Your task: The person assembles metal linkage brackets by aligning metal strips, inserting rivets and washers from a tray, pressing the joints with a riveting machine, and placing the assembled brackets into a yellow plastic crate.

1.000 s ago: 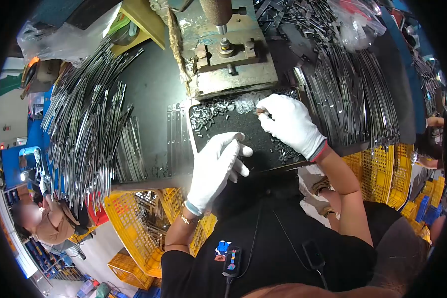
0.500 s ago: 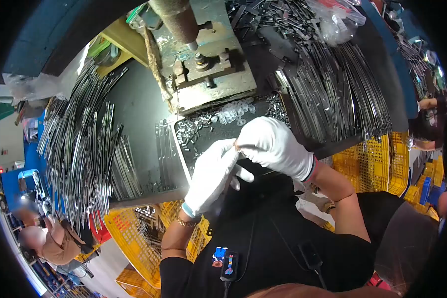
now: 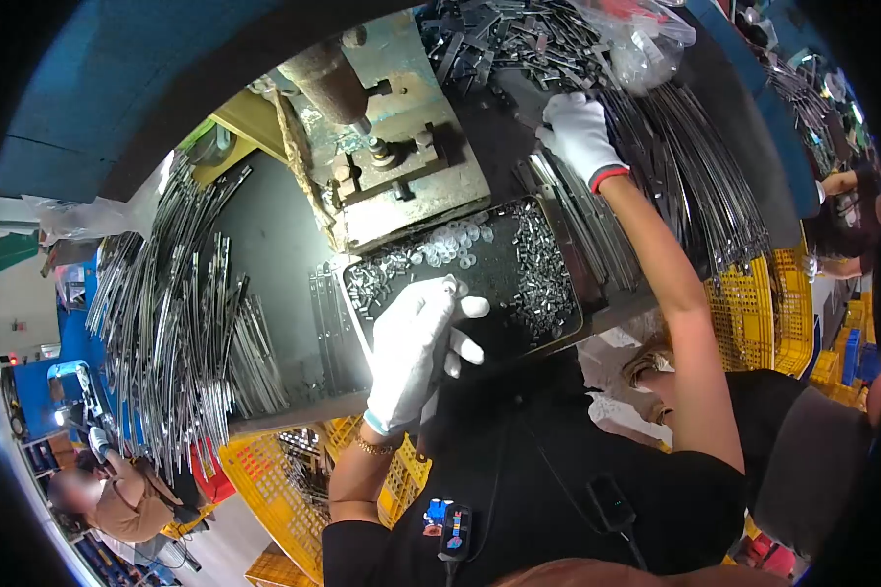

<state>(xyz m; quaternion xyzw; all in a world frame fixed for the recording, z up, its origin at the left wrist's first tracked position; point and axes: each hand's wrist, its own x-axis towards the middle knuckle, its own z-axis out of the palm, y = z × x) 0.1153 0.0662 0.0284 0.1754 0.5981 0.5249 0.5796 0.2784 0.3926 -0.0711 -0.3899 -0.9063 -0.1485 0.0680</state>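
Note:
My left hand (image 3: 411,342), in a white glove, is closed in front of the parts tray. Thumb and index finger pinch together at a tiny part too small to name, while the other fingers curl loosely. A dark metal strip (image 3: 428,423) shows below this hand, its upper part hidden by the glove. My right hand (image 3: 579,132), also gloved, is stretched out to the far ends of the metal strips (image 3: 646,166) on the right. Its fingers are bent inward, and anything in them is hidden.
A press (image 3: 401,166) stands behind the tray (image 3: 579,328), which holds small metal pins (image 3: 540,279) and clear washers (image 3: 450,243). More strips (image 3: 171,323) are heaped at left. Small plates (image 3: 504,44) and a plastic bag (image 3: 641,49) lie at the back. Yellow crates (image 3: 764,313) stand below.
My right hand has left my left hand and moved away to the strips at the back right. My left hand stays over the tray's near side, still pinching. The view has shifted slightly.

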